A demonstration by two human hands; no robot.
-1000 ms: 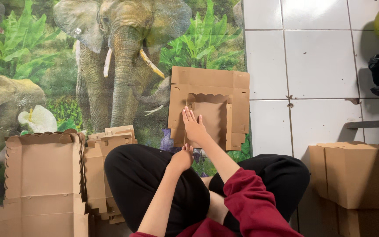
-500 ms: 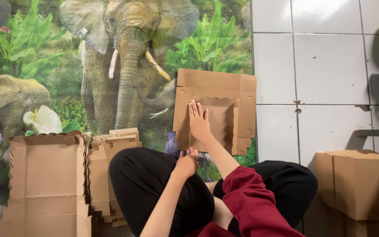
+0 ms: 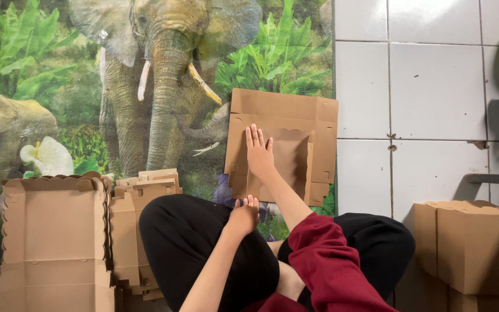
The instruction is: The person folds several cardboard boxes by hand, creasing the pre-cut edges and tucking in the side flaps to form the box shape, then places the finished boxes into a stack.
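Folding step: right hand [image 3: 259,153] flat, fingers spread, pressing box blank [image 3: 284,144] onto mat [image 3: 59,86] near its right edge; left hand [image 3: 244,215] loosely curled, empty, at blank's near edge. Next: probably raising side flaps along creases.

The person is wearing black trousers [image 3: 203,248] that are filling the lower middle of the frame, and a dark red top. Its long, loose sleeve [image 3: 333,263] is covering the right arm down to the elbow and creasing in soft folds at lower centre-right. The left arm [image 3: 215,271], at lower centre, is showing bare.
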